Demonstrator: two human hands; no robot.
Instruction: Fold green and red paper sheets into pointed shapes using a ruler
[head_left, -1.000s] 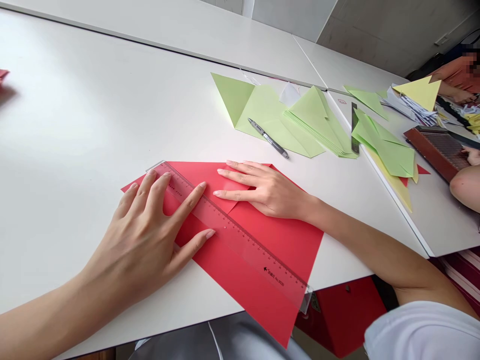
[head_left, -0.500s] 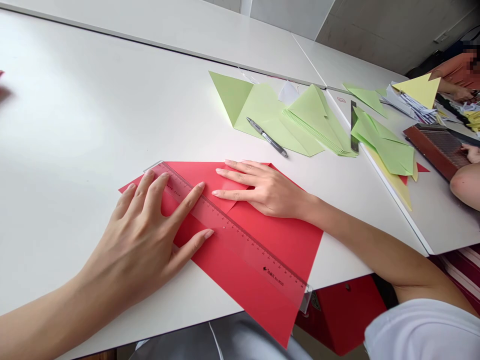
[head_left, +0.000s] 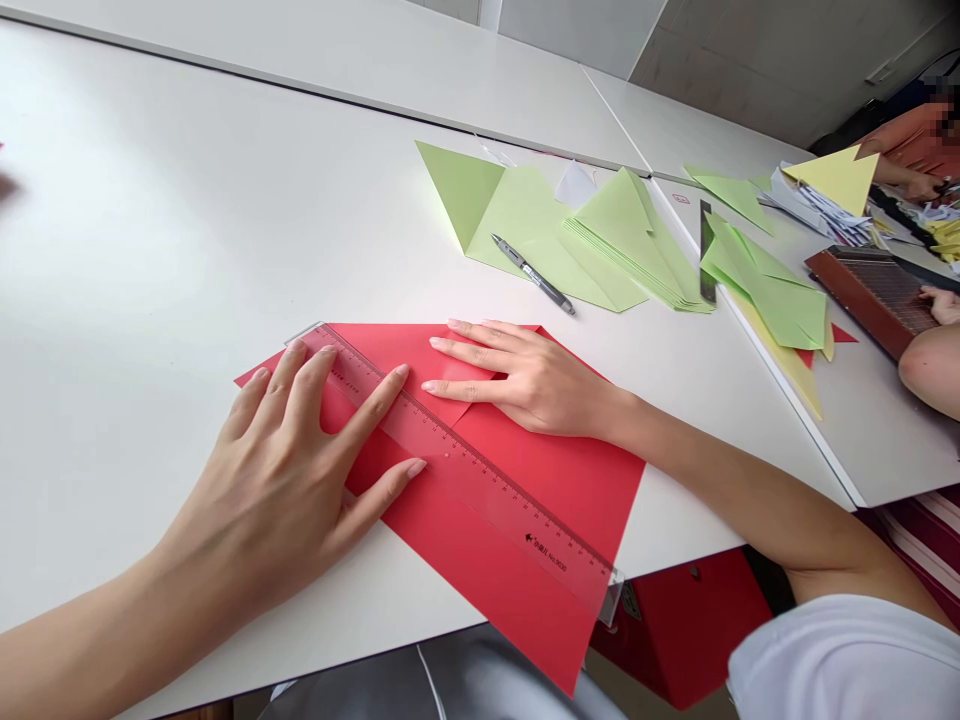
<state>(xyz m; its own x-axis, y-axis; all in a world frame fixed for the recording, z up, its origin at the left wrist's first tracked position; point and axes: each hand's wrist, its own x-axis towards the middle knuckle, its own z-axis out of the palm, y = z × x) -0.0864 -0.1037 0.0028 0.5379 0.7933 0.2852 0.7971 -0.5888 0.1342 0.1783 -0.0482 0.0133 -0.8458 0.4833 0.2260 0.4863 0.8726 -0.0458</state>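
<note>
A sheet of red paper (head_left: 577,470) lies on the white table, one corner hanging over the near edge. Across it, slanting from upper left to lower right, rests a clear plastic ruler (head_left: 487,490) with black markings. My left hand (head_left: 292,460) presses flat on the ruler's left part with its fingers spread. Just above the ruler, my right hand (head_left: 532,380) lies flat on a folded part of the red paper, fingers stretched out and apart. Beyond my hands, a grey and black pen (head_left: 534,275) rests on green paper (head_left: 517,215).
A stack of folded green paper (head_left: 630,240) sits beside the pen. Farther right are a dark ruler (head_left: 707,250), more green paper (head_left: 772,290) and a brown board (head_left: 870,300). Other people's arms show at the right; a blurred hand (head_left: 6,185) is at the left edge.
</note>
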